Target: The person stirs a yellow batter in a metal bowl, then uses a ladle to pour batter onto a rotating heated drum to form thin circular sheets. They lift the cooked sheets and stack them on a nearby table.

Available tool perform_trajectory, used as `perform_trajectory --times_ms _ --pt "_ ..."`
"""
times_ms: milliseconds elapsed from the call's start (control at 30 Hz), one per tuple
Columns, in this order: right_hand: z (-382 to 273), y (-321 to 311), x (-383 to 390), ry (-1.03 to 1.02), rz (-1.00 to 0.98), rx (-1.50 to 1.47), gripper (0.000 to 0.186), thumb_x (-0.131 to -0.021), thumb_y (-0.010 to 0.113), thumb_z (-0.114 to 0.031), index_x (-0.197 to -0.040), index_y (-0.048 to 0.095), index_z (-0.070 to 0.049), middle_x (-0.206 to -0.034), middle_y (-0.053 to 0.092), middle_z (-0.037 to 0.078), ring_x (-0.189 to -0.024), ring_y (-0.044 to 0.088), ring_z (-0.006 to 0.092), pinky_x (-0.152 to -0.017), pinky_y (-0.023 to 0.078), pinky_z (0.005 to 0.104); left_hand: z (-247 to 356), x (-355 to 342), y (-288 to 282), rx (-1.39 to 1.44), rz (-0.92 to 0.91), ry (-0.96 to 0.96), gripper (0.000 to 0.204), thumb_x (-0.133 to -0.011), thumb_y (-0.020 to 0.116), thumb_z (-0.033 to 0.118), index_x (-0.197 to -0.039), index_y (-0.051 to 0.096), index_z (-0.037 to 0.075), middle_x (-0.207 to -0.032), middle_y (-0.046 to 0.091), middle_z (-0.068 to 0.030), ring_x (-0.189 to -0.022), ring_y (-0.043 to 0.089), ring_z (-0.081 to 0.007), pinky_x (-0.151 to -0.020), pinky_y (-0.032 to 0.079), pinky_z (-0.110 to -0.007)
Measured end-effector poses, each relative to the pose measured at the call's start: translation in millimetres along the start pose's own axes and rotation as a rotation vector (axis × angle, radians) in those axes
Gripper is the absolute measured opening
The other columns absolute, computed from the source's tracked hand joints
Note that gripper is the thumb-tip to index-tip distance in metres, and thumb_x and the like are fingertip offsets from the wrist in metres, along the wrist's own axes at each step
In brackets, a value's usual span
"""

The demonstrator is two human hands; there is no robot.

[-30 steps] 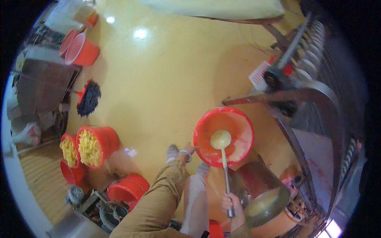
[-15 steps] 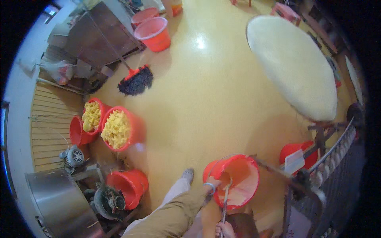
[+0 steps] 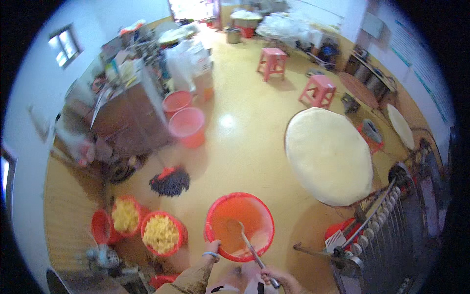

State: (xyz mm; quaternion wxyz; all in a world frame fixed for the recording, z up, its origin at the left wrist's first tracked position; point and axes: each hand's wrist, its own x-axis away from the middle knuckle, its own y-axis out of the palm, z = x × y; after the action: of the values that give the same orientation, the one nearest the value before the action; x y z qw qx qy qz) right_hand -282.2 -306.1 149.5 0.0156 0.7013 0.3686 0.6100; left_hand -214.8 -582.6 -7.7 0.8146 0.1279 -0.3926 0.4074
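Note:
A red bucket [image 3: 264, 208] is in front of me, its mouth facing me, with a pale residue on the lower inside wall. My left hand [image 3: 213, 248], a pale blue band at its wrist, is closed on the bucket's near-left rim. My right hand [image 3: 270, 277] is closed round the handle of a long metal-handled tool [image 3: 253, 252]. The tool slants up and left into the bucket; its bent end is near the middle of the mouth, and its exact kind cannot be told.
Two red buckets heaped with yellow chunks [image 3: 160, 234] stand at left. A black-bristled broom [image 3: 169, 182] lies beyond them. On the right are a big round cream-coloured sheet [image 3: 329, 157] and a roller machine [image 3: 377, 230]. Pink stools [image 3: 318, 91] and pink tubs [image 3: 187, 126] stand farther back.
My view has tilted up toward the far room. The bucket has moved forward and left, with my left hand still on its rim. My right hand still holds the tool inside it.

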Motion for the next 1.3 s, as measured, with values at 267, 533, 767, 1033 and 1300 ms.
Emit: perform_trajectory --times_ms 267,533,767,1033,1300 --pt "-248 9 -40 -0.157 -0.027 0.092 0.013 -0.082 0.052 -0.016 -0.074 0.045 -0.008 -0.056 0.046 -0.002 -0.042 0.043 0.0056 -0.037 0.038 0.0226 234 -90 49 0.153 0.062 0.075 0.009 -0.062 0.058 0.01 -0.058 0.05 0.007 -0.055 0.045 -0.002 -0.044 0.043 -0.0162 -0.039 0.031 -0.031" --pt "-479 10 -74 -0.194 -0.105 0.055 0.013 -0.081 0.051 -0.015 -0.071 0.044 -0.01 -0.054 0.045 -0.003 -0.042 0.042 0.0056 -0.039 0.04 0.0239 462 -197 142 0.125 0.135 0.256 0.005 -0.06 0.055 0.003 -0.058 0.052 -0.001 -0.056 0.048 -0.0041 -0.047 0.046 -0.0172 -0.044 0.035 -0.032" --pt "-653 -18 -127 -0.289 -0.098 -0.132 0.016 -0.081 0.05 -0.015 -0.07 0.04 -0.011 -0.056 0.042 -0.005 -0.042 0.038 0.0027 -0.036 0.034 0.0195 625 -337 254 -0.019 -0.134 0.332 0.011 -0.06 0.054 0.004 -0.07 0.056 -0.002 -0.067 0.055 -0.0054 -0.054 0.049 -0.0181 -0.05 0.039 -0.031" --pt "-799 -87 -123 -0.347 0.045 -0.415 0.012 -0.081 0.052 -0.012 -0.076 0.042 -0.008 -0.056 0.045 -0.002 -0.042 0.042 0.005 -0.037 0.038 0.0224 771 -402 449 -0.348 -0.182 0.389 0.014 -0.059 0.056 0.006 -0.07 0.055 -0.003 -0.065 0.055 -0.0058 -0.052 0.048 -0.0193 -0.049 0.039 -0.031" --pt "-940 -237 -79 -0.47 0.175 -0.418 0.012 -0.079 0.054 -0.013 -0.08 0.045 -0.006 -0.058 0.046 -0.001 -0.043 0.043 0.0064 -0.037 0.039 0.0238 847 -463 685 -0.191 -0.429 0.268 0.007 -0.059 0.058 0.003 -0.062 0.052 0.0 -0.063 0.052 -0.005 -0.055 0.048 -0.0185 -0.05 0.039 -0.031"
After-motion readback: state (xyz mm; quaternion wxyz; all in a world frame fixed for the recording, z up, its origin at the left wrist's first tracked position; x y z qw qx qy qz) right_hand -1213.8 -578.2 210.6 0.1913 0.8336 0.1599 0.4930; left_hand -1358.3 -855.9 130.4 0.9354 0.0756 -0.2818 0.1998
